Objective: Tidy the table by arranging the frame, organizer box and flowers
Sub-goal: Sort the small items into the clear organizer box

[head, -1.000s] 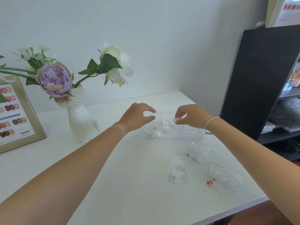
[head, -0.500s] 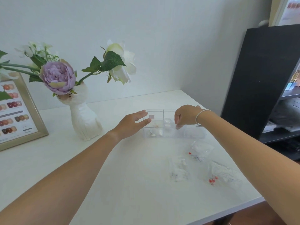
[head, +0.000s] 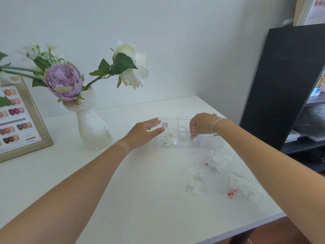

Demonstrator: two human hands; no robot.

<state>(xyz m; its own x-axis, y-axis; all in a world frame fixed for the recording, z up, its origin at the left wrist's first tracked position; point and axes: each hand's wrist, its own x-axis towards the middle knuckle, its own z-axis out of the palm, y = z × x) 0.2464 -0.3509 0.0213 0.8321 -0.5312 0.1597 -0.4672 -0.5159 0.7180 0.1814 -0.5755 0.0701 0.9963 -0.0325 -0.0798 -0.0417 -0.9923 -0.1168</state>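
A clear plastic organizer box [head: 207, 144] with several compartments lies on the white table [head: 140, 191], small pale items inside. My left hand [head: 144, 132] rests flat and open against the box's left end. My right hand [head: 202, 125] hovers over the box's middle, fingers curled down into a compartment; whether it holds anything is hidden. A white cat-shaped vase [head: 92, 127] holds a purple flower [head: 64, 81] and a white flower [head: 133, 67] at the left. A gold picture frame [head: 31, 118] stands at the far left edge.
Three small clear plastic bags lie in front of the box: one bag [head: 217, 160], a second bag [head: 194, 180], and a third bag with red specks [head: 242, 189]. A dark shelf unit [head: 284, 81] stands right of the table. The table's front edge [head: 246, 229] runs diagonally.
My left hand has opened from a curled pinch and now lies flat at the box's left end. My right hand has lowered its fingers into the box.
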